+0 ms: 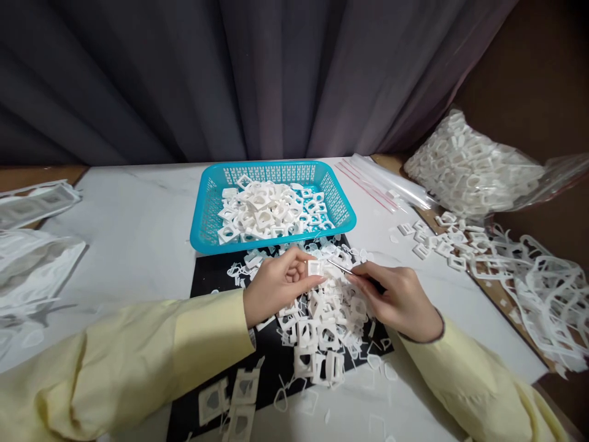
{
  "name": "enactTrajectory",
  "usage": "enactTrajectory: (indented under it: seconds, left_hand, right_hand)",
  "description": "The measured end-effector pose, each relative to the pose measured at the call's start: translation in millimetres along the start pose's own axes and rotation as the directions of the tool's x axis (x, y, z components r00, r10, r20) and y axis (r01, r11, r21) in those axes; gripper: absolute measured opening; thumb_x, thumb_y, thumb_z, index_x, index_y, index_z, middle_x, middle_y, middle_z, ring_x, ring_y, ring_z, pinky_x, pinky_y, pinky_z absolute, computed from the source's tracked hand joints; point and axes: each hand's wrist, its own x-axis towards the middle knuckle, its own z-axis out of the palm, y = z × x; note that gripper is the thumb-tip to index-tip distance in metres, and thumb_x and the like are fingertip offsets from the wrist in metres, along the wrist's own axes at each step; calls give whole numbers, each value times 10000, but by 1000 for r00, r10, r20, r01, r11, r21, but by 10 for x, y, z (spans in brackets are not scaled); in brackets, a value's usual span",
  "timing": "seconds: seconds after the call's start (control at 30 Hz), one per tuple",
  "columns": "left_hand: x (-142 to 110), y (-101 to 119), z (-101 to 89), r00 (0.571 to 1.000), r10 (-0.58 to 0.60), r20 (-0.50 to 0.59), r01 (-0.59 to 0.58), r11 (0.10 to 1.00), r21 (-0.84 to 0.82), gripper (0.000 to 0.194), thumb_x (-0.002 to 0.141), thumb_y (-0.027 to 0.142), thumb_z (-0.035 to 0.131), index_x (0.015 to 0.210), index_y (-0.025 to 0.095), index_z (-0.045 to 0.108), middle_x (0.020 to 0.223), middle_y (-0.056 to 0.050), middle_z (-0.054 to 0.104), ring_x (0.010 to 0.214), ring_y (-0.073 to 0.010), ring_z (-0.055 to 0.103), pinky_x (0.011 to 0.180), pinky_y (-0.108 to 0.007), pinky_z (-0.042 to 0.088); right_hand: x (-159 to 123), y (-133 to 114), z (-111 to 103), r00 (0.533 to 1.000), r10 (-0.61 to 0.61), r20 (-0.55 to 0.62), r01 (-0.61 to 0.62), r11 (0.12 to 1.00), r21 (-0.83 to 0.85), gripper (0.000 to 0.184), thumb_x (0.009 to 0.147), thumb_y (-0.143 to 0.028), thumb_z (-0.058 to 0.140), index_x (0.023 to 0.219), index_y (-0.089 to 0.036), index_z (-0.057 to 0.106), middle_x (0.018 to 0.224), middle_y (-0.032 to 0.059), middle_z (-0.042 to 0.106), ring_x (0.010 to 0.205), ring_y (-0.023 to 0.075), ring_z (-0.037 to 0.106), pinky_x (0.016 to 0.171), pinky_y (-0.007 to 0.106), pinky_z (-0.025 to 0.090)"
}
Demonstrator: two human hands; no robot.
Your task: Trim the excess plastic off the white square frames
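Note:
My left hand (283, 281) pinches a small white plastic frame (314, 267) with a square opening between thumb and fingers. From the right, my right hand (398, 299) grips a slim pointed metal tool (339, 267), its tip close to the frame's right side. Whether the tip touches the frame I cannot tell. Below both hands, a heap of white plastic frames (329, 334) and thin trimmed scraps covers part of a black mat (207, 276). Just beyond them stands a blue plastic basket (196, 227) holding many similar white frames.
At the right are a clear bag (473, 166) full of white pieces, loose frames (444, 242) and a tangle of white plastic strips (552, 294). A flat zip bag (391, 181) lies behind. White bagged sheets (37, 267) sit at the left. A dark curtain (257, 80) hangs behind the table.

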Motion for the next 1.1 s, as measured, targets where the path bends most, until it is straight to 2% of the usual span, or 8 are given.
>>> enactTrajectory:
  seconds: [0.13, 0.27, 0.37, 0.5, 0.63, 0.77, 0.87, 1.1]
  left_hand:
    - [85, 219, -137, 964, -163, 208, 214, 943, -253, 326, 746, 315, 678, 978, 164, 505, 578, 101, 445, 354, -56, 497, 363, -175, 378]
    - [114, 380, -259, 908, -154, 391, 309, 875, -374, 335, 735, 217, 696, 1021, 166, 529, 686, 61, 566, 383, -38, 554, 405, -146, 415]
    - [111, 415, -311, 884, -118, 452, 329, 845, -422, 318, 732, 170, 694, 1013, 154, 546, 691, 42, 602, 397, -45, 566, 412, -148, 445]
    - [133, 438, -396, 924, -3, 382, 226, 811, -540, 306, 703, 240, 732, 947, 134, 580, 645, 15, 611, 492, -95, 594, 429, -184, 500]
    - [170, 510, -526, 954, 86, 289, 103, 808, -580, 367, 701, 393, 719, 926, 125, 609, 859, -73, 652, 742, -165, 637, 524, -228, 556]
    - [162, 591, -621, 953, 152, 262, 1, 864, -504, 291, 702, 246, 741, 952, 135, 642, 979, -90, 673, 826, -168, 635, 615, -235, 573]
    - [136, 611, -637, 945, 144, 295, 14, 880, -475, 288, 669, 185, 765, 938, 156, 665, 915, -57, 704, 769, -144, 652, 629, -216, 570]
    - [133, 541, -596, 938, 117, 326, 70, 857, -510, 321, 668, 285, 764, 943, 146, 677, 898, -69, 718, 694, -146, 662, 570, -219, 566]
  right_hand:
    - [39, -100, -104, 1000, -23, 5, 23, 998, 55, 132, 871, -212, 507, 793, -162, 602, 599, -4, 629, 456, 71, 496, 475, 178, 368]
    - [136, -282, -259, 997, -77, -6, 77, 993, 93, 142, 874, -220, 509, 802, -149, 609, 632, 10, 645, 475, 70, 516, 477, 176, 385]
    - [221, -413, -371, 992, -123, -31, 125, 986, 111, 134, 867, -207, 517, 823, -136, 623, 628, 15, 645, 462, 68, 503, 463, 183, 370]
    - [303, -511, -504, 995, -95, -30, 98, 985, 142, 139, 865, -222, 523, 822, -138, 625, 598, 0, 621, 441, 61, 472, 452, 185, 358]
    - [343, -536, -594, 992, -52, 116, 22, 969, 246, 175, 862, -282, 542, 781, -152, 627, 604, -11, 603, 485, 61, 475, 475, 178, 364]
    - [356, -533, -621, 982, -7, 186, -53, 947, 318, 227, 851, -336, 553, 764, -142, 636, 581, -11, 572, 476, 59, 429, 448, 177, 344]
    - [363, -526, -618, 973, -9, 229, -74, 934, 350, 244, 849, -344, 548, 758, -135, 634, 554, -14, 548, 450, 54, 411, 428, 179, 327]
    - [397, -483, -553, 947, -39, 320, -106, 901, 421, 244, 833, -347, 580, 771, -116, 630, 516, -30, 524, 400, 37, 404, 401, 166, 318]
